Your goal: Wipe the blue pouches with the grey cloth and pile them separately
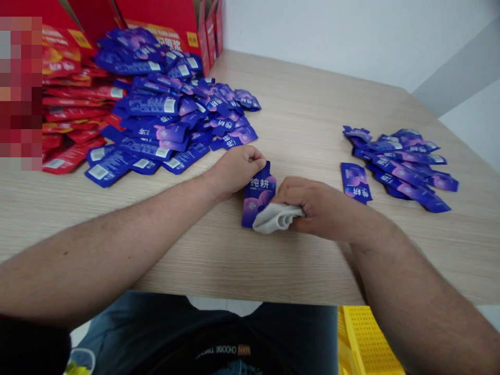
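My left hand [242,165] pinches the top end of a blue-purple foil pouch [258,194] with white lettering, near the middle of the table. A folded white cloth [275,217] is gripped in my right hand [308,200], and it lies against the lower right part of that pouch. The fingertips of my right hand are partly hidden behind the cloth. Left of my hands rises a large heap of blue pouches [156,112]. To the right is a smaller pile of similar pouches [406,164], with a single pouch [355,181] at its near left side.
Red pouches [78,112] are stacked at the far left. Red cardboard boxes [164,21] stand behind the heaps, near a white wall. The wooden table's [219,265] front edge runs just before my lap. Below it at right sits a yellow plastic crate [371,338].
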